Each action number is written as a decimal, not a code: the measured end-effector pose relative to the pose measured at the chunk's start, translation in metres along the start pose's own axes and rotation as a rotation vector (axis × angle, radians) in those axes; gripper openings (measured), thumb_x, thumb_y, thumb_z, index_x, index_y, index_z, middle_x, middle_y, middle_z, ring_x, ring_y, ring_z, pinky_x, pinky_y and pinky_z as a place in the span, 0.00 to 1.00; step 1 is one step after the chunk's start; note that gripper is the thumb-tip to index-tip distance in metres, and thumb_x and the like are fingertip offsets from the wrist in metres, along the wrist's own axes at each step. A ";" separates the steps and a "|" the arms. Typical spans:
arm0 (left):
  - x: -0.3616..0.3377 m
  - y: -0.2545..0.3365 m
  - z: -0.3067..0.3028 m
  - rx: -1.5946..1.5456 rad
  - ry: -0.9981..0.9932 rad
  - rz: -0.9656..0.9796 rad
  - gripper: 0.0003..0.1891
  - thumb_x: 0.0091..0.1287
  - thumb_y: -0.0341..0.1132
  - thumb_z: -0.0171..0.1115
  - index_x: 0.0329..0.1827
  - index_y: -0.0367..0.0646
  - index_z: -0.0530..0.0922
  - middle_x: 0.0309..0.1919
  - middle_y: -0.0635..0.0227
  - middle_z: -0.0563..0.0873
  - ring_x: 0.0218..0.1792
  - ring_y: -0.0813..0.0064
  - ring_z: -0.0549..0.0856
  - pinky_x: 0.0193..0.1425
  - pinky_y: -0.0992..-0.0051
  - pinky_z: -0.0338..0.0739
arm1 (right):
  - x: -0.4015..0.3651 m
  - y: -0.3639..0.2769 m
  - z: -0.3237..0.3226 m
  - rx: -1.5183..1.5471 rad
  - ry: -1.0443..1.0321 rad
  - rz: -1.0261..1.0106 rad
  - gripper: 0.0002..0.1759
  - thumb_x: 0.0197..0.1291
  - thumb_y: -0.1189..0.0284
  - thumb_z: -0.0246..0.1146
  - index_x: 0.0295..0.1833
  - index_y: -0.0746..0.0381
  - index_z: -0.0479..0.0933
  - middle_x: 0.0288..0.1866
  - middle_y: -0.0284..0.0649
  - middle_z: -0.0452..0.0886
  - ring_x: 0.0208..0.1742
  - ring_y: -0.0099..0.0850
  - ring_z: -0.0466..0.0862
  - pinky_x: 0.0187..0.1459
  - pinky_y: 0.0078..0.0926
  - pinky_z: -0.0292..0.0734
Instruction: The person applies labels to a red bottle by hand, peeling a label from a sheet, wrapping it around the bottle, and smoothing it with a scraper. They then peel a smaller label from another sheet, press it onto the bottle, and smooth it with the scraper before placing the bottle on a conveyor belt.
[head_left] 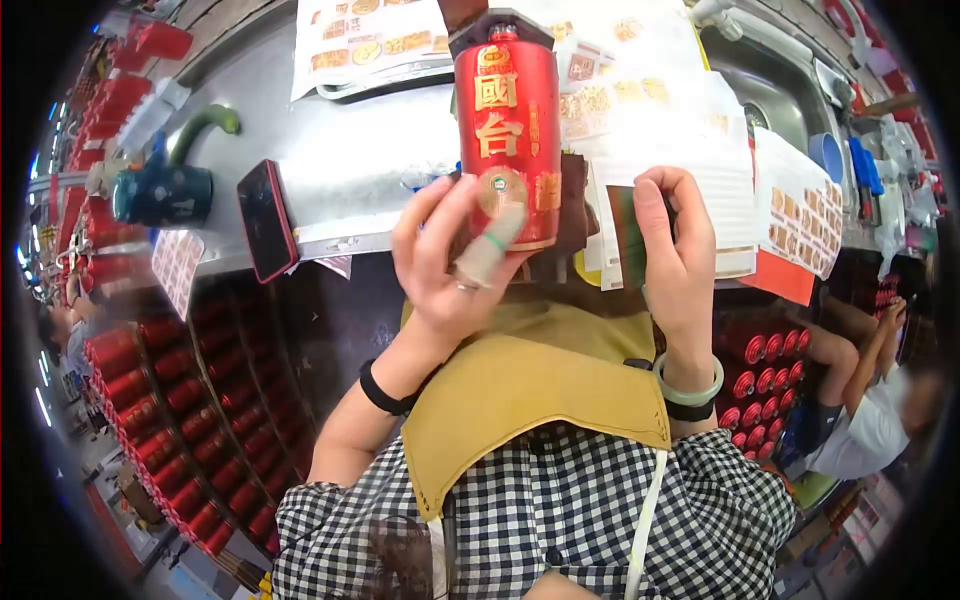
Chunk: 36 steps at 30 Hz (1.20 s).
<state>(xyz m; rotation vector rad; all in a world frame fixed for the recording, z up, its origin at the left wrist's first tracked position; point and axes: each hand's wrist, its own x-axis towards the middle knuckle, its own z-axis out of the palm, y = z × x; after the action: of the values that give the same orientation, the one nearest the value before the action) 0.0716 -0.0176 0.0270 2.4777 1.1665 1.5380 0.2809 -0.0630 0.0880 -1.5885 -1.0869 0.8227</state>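
Observation:
A red bottle [540, 120] with gold characters stands tilted at the middle of the bench, propped in a dark holder [573, 200]. My left hand [455, 255] is closed against its lower left side. A pale finger cot [490, 250] with a green band covers one digit, which is blurred and presses at the round gold emblem [500, 188] on the bottle's front. To the right of the bottle, my right hand [680, 250] is closed, thumb against curled fingers, on a dark green flat piece [630, 237]. Its far end is hidden.
Printed sheets of gold stickers [372, 45] lie on the metal bench [270, 80]. A phone [267, 220] and a dark teal mug [165, 195] are at the left. Racks of red bottles [190, 410] stand below. A person [870, 430] sits at the right.

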 end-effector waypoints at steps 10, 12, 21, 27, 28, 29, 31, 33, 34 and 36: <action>0.010 0.005 -0.002 0.079 -0.171 -0.090 0.34 0.48 0.41 0.86 0.63 0.49 0.87 0.71 0.57 0.81 0.70 0.53 0.76 0.69 0.56 0.78 | 0.003 -0.005 -0.003 0.045 -0.024 0.010 0.12 0.73 0.81 0.57 0.58 0.68 0.76 0.47 0.35 0.82 0.45 0.20 0.77 0.48 0.20 0.74; 0.011 -0.005 -0.003 0.027 -0.162 -0.127 0.36 0.47 0.39 0.86 0.63 0.43 0.85 0.71 0.56 0.82 0.69 0.51 0.78 0.69 0.55 0.78 | 0.005 -0.006 -0.001 0.016 -0.019 -0.024 0.15 0.69 0.84 0.55 0.60 0.68 0.76 0.48 0.35 0.81 0.46 0.19 0.77 0.48 0.19 0.74; 0.000 -0.004 0.001 0.079 -0.147 -0.166 0.36 0.52 0.39 0.83 0.67 0.41 0.84 0.75 0.51 0.78 0.70 0.49 0.77 0.70 0.56 0.76 | 0.020 -0.001 0.003 -0.034 -0.002 -0.110 0.18 0.70 0.84 0.59 0.64 0.67 0.77 0.54 0.38 0.83 0.53 0.22 0.80 0.56 0.21 0.75; -0.001 -0.010 -0.005 0.115 -0.202 -0.109 0.36 0.53 0.40 0.82 0.70 0.52 0.84 0.77 0.50 0.75 0.71 0.50 0.76 0.70 0.56 0.74 | 0.024 -0.003 0.015 0.005 0.012 -0.175 0.23 0.70 0.86 0.60 0.70 0.67 0.76 0.58 0.40 0.85 0.58 0.25 0.83 0.64 0.25 0.76; -0.002 -0.011 -0.005 0.134 -0.190 -0.047 0.36 0.52 0.40 0.82 0.69 0.54 0.85 0.77 0.50 0.75 0.70 0.49 0.77 0.70 0.56 0.75 | 0.023 -0.005 0.017 0.074 0.006 -0.127 0.24 0.70 0.86 0.61 0.70 0.67 0.76 0.58 0.40 0.85 0.57 0.26 0.83 0.63 0.25 0.76; -0.001 -0.009 -0.004 0.135 -0.189 -0.049 0.36 0.52 0.40 0.82 0.69 0.54 0.85 0.77 0.50 0.75 0.70 0.49 0.77 0.70 0.56 0.75 | 0.023 -0.006 0.018 0.073 0.004 -0.127 0.24 0.70 0.86 0.61 0.70 0.67 0.76 0.58 0.40 0.85 0.57 0.26 0.83 0.63 0.25 0.76; 0.012 -0.003 -0.004 0.127 -0.222 -0.157 0.34 0.50 0.38 0.82 0.66 0.54 0.87 0.76 0.50 0.77 0.69 0.50 0.78 0.69 0.57 0.76 | 0.022 -0.007 0.019 0.106 0.002 -0.110 0.22 0.69 0.87 0.61 0.67 0.67 0.79 0.55 0.38 0.87 0.55 0.25 0.84 0.61 0.26 0.78; 0.009 -0.005 -0.004 0.123 -0.192 -0.152 0.34 0.49 0.38 0.83 0.65 0.53 0.87 0.76 0.51 0.78 0.68 0.50 0.79 0.69 0.57 0.76 | 0.020 -0.007 0.017 0.087 -0.011 -0.107 0.20 0.69 0.87 0.62 0.65 0.67 0.81 0.52 0.37 0.87 0.54 0.25 0.84 0.59 0.26 0.79; 0.007 -0.006 -0.003 0.117 -0.166 -0.144 0.34 0.48 0.38 0.83 0.64 0.53 0.88 0.75 0.51 0.78 0.68 0.51 0.79 0.68 0.58 0.76 | 0.020 -0.008 0.016 0.070 -0.019 -0.102 0.18 0.68 0.88 0.63 0.62 0.67 0.82 0.49 0.36 0.88 0.53 0.24 0.85 0.57 0.26 0.79; -0.002 -0.007 -0.004 0.083 -0.156 -0.132 0.33 0.48 0.38 0.83 0.64 0.54 0.88 0.75 0.52 0.78 0.67 0.52 0.80 0.68 0.58 0.76 | 0.022 -0.008 0.014 0.008 0.000 -0.204 0.17 0.67 0.88 0.63 0.60 0.66 0.83 0.48 0.36 0.89 0.52 0.25 0.85 0.56 0.27 0.80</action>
<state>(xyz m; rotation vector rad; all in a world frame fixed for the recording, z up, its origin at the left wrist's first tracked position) 0.0638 -0.0151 0.0251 2.4609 1.3616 1.2644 0.2741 -0.0367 0.0920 -1.4428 -1.2214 0.6896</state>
